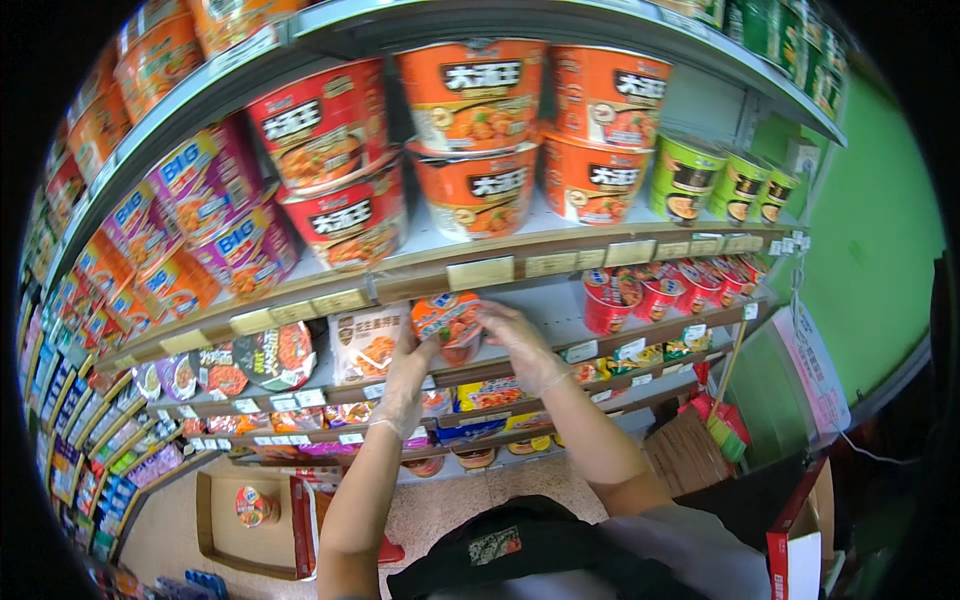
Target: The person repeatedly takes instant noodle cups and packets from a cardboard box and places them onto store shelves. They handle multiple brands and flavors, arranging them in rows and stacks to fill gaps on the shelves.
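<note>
An orange-lidded instant noodle cup (448,321) is at the second shelf level, tilted so its lid faces me. My left hand (409,375), in a clear plastic glove, grips its lower left side. On its upper right side rest the fingers of my right hand (521,345), gloved as well. A white noodle packet (367,341) stands just left of the cup, close to my left fingers. Small red noodle cups (611,300) stand in rows further right on the same shelf. Whether the held cup's base touches the shelf is hard to tell.
Large orange noodle buckets (476,97) are stacked on the shelf above, its price-tag edge (480,274) overhanging my hands. Left on the floor lies an open cardboard box (225,555) holding one noodle cup (257,506). A broom (727,420) and another carton (802,525) stand at right.
</note>
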Demonstrator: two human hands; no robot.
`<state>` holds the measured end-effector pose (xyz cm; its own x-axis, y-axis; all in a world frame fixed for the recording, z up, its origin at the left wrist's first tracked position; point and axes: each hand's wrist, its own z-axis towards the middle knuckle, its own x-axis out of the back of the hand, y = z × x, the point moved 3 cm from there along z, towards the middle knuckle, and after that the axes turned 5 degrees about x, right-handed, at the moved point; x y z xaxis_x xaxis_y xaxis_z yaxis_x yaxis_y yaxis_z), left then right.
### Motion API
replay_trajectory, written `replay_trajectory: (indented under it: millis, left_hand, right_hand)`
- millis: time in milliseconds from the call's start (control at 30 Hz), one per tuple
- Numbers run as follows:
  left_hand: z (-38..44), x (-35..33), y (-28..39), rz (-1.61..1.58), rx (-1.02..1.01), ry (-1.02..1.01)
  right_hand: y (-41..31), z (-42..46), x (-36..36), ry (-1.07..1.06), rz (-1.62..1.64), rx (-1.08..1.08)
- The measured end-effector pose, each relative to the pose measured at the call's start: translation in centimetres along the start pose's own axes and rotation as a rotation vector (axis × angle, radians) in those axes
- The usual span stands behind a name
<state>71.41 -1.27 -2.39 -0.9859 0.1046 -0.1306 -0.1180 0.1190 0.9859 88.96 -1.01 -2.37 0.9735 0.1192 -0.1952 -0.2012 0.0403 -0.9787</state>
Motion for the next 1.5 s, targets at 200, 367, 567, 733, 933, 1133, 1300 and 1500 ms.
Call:
replay_trajectory:
  millis: [200,367,567,733,933,1133,1300,1500]
  left_hand:
    - [-1.2,-2.9,0.5,0.131,-0.175,0.083]
    - [-4.2,-7.6,0.2,0.724,-0.803,0.237]
    - [-2.2,-15.9,-3.2,0.323,-0.383,-0.286]
    - [1.3,-21.2,-1.9,0.064,0.096,-0.411]
    - [2.6,-21.7,-2.1,0.341,-0.438,-0.207]
    - [1.2,-12.3,4.9,1.364,-0.612,0.114]
    - [2.2,-4.2,5.9,1.342,-0.572,0.238]
    - [-0.6,-1.4,1.5,0.567,-0.345,0.252]
  right_hand:
    - [-0.4,-1.5,2.0,0.060,-0.015,0.037]
    - [-0.9,-4.8,5.8,0.483,-0.120,0.393]
    - [-2.2,-8.1,13.7,0.934,0.056,0.632]
    - [-3.8,-8.0,15.6,0.850,0.135,0.370]
    - [-3.1,-7.9,17.0,0.787,0.124,0.322]
    - [-2.9,-8.6,17.6,0.844,0.103,0.384]
    - [-4.1,-8.9,11.0,0.865,0.067,0.654]
    - [-1.8,-1.7,3.5,0.163,0.060,0.102]
